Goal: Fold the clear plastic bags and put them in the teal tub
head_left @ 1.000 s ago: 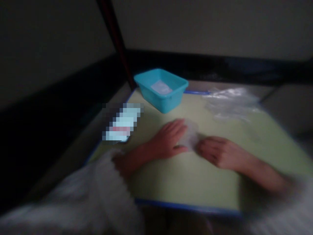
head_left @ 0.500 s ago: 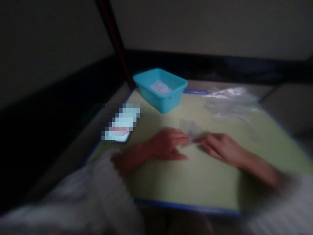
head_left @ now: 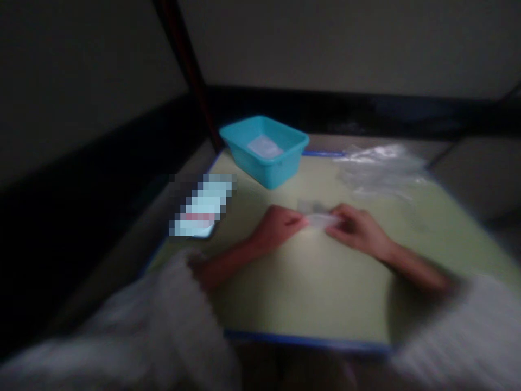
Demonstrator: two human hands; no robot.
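My left hand (head_left: 279,227) and my right hand (head_left: 356,229) meet over the middle of a pale green mat (head_left: 317,282). Each pinches one end of a small clear plastic bag (head_left: 319,218), held just above the mat. Fingers of both hands are closed on it. Both wrists come out of fuzzy white sleeves. The picture is dim and blurred.
A turquoise plastic tub (head_left: 264,149) with a pale piece inside stands at the mat's far left. A heap of clear plastic bags (head_left: 380,168) lies at the far right. A lit phone (head_left: 201,209) rests on the mat's left edge. Dark walls enclose the table.
My left hand lay flat on the bag; both hands have since closed into pinches on its ends and lifted it slightly away from me.
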